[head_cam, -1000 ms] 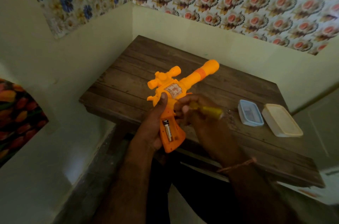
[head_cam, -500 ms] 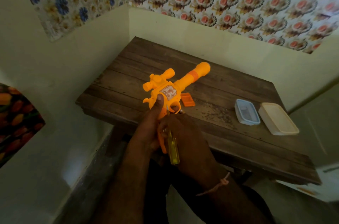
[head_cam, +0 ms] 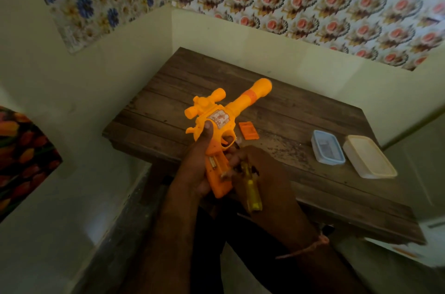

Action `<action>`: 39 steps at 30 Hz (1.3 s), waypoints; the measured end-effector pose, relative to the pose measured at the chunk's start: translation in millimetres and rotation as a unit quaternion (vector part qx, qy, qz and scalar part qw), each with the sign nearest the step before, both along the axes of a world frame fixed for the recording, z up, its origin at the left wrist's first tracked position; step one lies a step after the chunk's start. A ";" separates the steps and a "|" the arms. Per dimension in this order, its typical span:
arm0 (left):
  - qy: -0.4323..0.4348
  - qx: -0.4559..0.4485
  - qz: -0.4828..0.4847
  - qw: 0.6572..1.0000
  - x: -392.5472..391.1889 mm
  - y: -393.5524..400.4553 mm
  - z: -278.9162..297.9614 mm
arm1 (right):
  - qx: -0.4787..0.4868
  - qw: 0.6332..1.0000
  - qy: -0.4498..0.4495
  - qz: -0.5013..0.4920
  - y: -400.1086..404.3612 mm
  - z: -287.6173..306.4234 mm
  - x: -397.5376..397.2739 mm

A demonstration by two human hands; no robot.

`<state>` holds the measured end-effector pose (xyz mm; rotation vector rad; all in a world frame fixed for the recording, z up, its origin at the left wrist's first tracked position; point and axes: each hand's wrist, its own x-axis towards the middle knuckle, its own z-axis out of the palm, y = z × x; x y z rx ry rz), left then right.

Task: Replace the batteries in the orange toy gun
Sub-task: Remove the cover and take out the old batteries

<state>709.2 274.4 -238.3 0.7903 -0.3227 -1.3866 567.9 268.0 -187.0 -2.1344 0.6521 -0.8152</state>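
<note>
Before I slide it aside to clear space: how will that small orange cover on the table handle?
The orange cover looks thin, flat plastic, so probably light and stiff. Lying flat on the wooden table, it should slide, not roll. Its thinness may make pinching it up fiddly.

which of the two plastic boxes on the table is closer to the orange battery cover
The blue-rimmed clear box. It sits left of the cream-white box, on the side toward the orange battery cover lying on the wooden table.
</note>
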 end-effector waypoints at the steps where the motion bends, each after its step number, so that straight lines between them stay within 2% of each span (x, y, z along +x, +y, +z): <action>1: 0.008 0.000 0.016 1.000 2.0 -3.0 -4.9 | 0.025 0.999 -0.025 -0.028 0.1 1.2 -2.8; 3: -0.006 0.017 0.038 0.999 4.3 -2.3 -5.4 | 0.012 0.992 -0.071 -0.100 -5.2 4.7 -8.9; 6: -0.048 0.021 0.088 0.995 7.8 -2.1 -6.3 | -0.033 0.974 -0.049 -0.218 -25.8 -1.8 -19.9; 12: -0.047 0.025 0.087 0.995 6.7 1.4 -0.9 | -0.019 0.954 0.014 -0.298 -57.0 -44.9 -26.8; 17: -0.049 0.032 0.089 0.994 6.3 0.8 -1.6 | -0.056 0.950 0.043 -0.306 -75.9 -56.6 -14.8; 20: -0.049 0.034 0.084 0.995 6.3 1.9 1.3 | -0.032 0.954 0.069 -0.291 -82.0 -66.0 -8.4; 29: -0.049 0.030 0.093 0.994 4.2 2.9 5.4 | -0.051 0.957 0.095 -0.270 -84.4 -71.7 -7.5; 39: -0.049 0.035 0.092 0.994 0.2 5.4 10.0 | -0.062 0.964 0.057 -0.251 -70.7 -58.5 -21.4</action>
